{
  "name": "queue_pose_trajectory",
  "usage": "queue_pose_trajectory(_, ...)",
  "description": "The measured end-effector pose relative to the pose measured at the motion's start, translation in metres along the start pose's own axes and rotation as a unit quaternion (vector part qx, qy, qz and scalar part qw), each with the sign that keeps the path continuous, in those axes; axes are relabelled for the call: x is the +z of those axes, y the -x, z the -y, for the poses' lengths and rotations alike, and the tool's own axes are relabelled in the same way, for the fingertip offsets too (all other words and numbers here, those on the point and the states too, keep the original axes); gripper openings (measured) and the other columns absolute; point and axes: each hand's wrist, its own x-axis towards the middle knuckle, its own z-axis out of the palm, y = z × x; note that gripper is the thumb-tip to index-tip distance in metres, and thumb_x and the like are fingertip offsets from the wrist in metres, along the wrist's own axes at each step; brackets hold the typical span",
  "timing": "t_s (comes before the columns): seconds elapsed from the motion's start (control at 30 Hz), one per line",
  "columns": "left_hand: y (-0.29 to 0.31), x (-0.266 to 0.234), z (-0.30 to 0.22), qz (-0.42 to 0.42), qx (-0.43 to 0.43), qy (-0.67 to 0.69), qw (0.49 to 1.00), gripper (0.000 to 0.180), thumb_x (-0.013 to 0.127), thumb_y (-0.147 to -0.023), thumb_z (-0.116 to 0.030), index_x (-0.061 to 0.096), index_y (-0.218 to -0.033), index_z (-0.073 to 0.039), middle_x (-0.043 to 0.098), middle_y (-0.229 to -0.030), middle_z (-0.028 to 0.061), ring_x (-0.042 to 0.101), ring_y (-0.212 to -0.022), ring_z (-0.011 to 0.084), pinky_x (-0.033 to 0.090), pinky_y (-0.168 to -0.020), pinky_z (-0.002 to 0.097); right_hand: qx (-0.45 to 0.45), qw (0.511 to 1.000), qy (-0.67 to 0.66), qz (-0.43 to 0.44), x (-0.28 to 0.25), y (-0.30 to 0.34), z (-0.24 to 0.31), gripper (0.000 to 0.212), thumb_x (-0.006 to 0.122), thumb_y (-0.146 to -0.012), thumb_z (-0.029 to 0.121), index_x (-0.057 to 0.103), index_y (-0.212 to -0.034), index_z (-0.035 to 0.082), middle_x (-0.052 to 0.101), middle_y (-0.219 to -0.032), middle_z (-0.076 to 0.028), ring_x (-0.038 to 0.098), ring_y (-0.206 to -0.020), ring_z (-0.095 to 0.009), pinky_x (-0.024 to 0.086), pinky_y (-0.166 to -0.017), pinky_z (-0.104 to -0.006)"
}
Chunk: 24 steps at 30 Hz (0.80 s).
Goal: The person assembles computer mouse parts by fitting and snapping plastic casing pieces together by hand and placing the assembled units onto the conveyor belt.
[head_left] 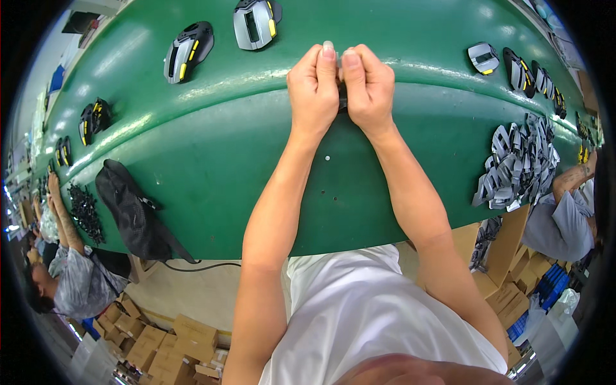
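My left hand (310, 93) and my right hand (367, 90) are side by side above the green bench, thumbs on top and fingers curled in. Both are closed around a small dark piece (342, 101), of which only a sliver shows between the palms. The rest of it is covered by my fingers, so its kind cannot be told. Beyond my left hand lie two rounded grey-and-black casings with yellow strips, one casing (255, 25) nearer to me in line and another casing (187, 52) farther left.
A pile of grey plastic parts (516, 163) lies at the right, with more casings (518, 72) behind it. At the left are a black bag (138, 208) and small black parts (85, 212). Co-workers sit at both sides. Cardboard boxes (168, 350) stand on the floor.
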Motion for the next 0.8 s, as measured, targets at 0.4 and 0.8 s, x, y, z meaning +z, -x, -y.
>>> queue_pose_trajectory(0.4,0.004,0.005,0.003,0.007,0.042,0.07,0.997,0.036,0.044,-0.097,-0.023,0.041,-0.065,-0.007,0.039,-0.056,-0.0039,0.033,-0.05,0.0037,0.028,-0.044,0.0211,0.113,0.984,-0.131,-0.038,-0.002,0.001,0.001,0.034,0.047,-0.094,0.019,0.045,-0.066,0.001,0.04,-0.054,0.001,0.035,-0.05,-0.006,0.034,-0.045,-0.0231)
queue_pose_trajectory(0.8,0.005,0.003,0.002,-0.002,0.059,0.013,0.998,0.034,0.044,-0.097,-0.02,0.042,-0.066,-0.005,0.038,-0.057,-0.0042,0.033,-0.052,0.0034,0.029,-0.045,0.0212,0.136,0.982,-0.128,-0.015,-0.002,0.001,-0.001,0.034,0.047,-0.095,0.02,0.044,-0.066,0.002,0.039,-0.056,0.002,0.034,-0.052,-0.006,0.032,-0.045,-0.023)
